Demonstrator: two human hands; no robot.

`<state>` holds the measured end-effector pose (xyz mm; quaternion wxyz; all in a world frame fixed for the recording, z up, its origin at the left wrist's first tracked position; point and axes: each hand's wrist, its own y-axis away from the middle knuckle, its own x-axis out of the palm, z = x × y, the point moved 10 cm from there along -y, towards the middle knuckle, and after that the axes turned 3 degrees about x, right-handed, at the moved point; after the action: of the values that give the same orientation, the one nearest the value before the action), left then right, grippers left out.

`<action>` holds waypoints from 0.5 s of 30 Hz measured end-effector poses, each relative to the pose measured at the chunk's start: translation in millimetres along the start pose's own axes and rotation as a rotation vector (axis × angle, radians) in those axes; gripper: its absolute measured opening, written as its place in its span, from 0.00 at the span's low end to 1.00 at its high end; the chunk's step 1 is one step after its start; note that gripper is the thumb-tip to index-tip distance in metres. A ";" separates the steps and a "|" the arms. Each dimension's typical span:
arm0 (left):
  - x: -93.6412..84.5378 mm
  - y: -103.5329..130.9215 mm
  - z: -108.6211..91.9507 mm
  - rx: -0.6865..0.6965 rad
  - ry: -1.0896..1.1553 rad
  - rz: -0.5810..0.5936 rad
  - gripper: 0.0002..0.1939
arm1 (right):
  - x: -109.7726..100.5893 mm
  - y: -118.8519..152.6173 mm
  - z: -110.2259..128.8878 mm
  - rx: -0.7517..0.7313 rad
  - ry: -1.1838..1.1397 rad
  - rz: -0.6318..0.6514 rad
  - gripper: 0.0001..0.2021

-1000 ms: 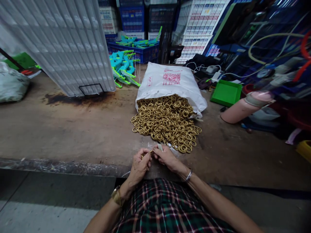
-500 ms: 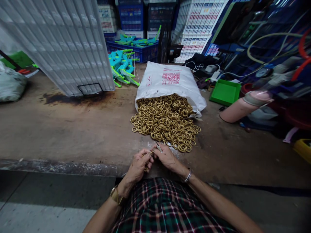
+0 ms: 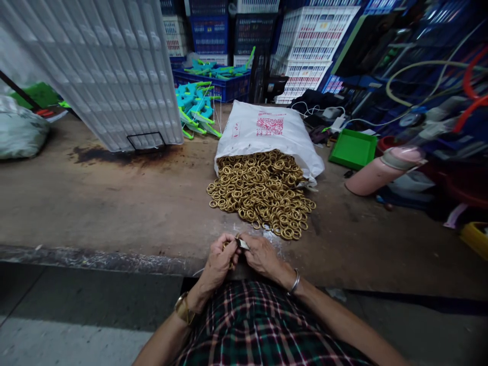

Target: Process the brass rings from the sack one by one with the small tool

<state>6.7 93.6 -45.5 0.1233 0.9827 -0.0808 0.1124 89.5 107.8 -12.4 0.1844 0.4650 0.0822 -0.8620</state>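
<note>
Head view: left hand grips gold rings, right hand a pale tool; white sack opens near, presumably for reach.

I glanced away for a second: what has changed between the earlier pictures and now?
The right hand has tipped the small tool down and across toward the left hand; nothing visibly was let go. The ring pile, white bag and pink bottle stayed put.

Table was brown, edge scuffed, dark stain left. Blue and white crates were stacked behind. Grey floor lay below, partly shadowed; light was dim.
</note>
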 end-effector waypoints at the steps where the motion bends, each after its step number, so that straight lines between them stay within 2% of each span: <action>1: -0.6 0.4 -0.9 0.004 -0.023 -0.007 0.16 | 0.0 0.1 0.3 -0.001 0.014 -0.005 0.10; 8: 0.4 5.1 -12.4 0.004 -0.109 -0.036 0.17 | -0.9 -0.9 0.8 0.007 0.077 0.002 0.11; 12: -0.1 6.2 -6.5 -0.007 -0.100 -0.008 0.16 | 9.1 0.6 -3.3 0.021 0.076 0.085 0.12; 15: 2.5 10.0 -1.0 -0.038 -0.009 0.028 0.15 | 11.2 0.3 -10.4 0.053 0.100 0.086 0.13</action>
<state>7.1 84.0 -41.7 0.1402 0.9794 -0.0970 0.1080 92.0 108.1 -27.5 0.2046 0.5152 0.0484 -0.8309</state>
